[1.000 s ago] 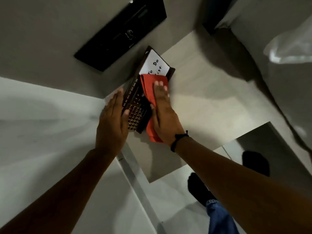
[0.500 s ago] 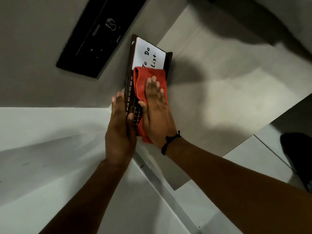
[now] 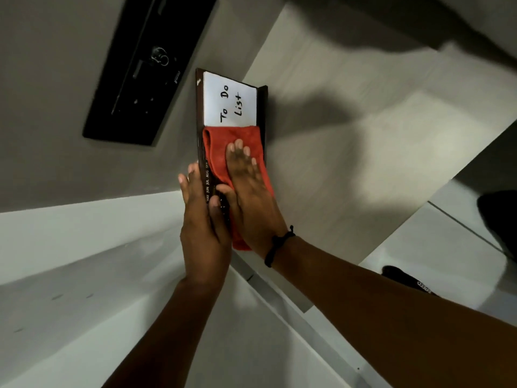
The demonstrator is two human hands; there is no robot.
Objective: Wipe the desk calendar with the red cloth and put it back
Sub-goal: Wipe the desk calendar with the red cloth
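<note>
The desk calendar (image 3: 230, 100) is a dark brown wooden board with a white "To Do List" panel at its far end and gold month names down its left edge. It lies flat on a pale wooden desk (image 3: 321, 169). The red cloth (image 3: 221, 147) is spread over the calendar's middle, just below the white panel. My right hand (image 3: 249, 191) presses flat on the cloth, fingers together. My left hand (image 3: 202, 219) braces the calendar's left edge, thumb on its face. The calendar's near end is hidden under both hands.
A black flat device (image 3: 145, 68) is fixed on the grey wall left of the calendar. A white surface (image 3: 70, 247) lies at lower left. Glossy floor tiles (image 3: 436, 247) and a dark shoe (image 3: 408, 278) show at right, past the desk's edge.
My right hand and the red cloth have slid along the calendar's face, and my left hand has closed in against its left edge. The camera has come closer.
</note>
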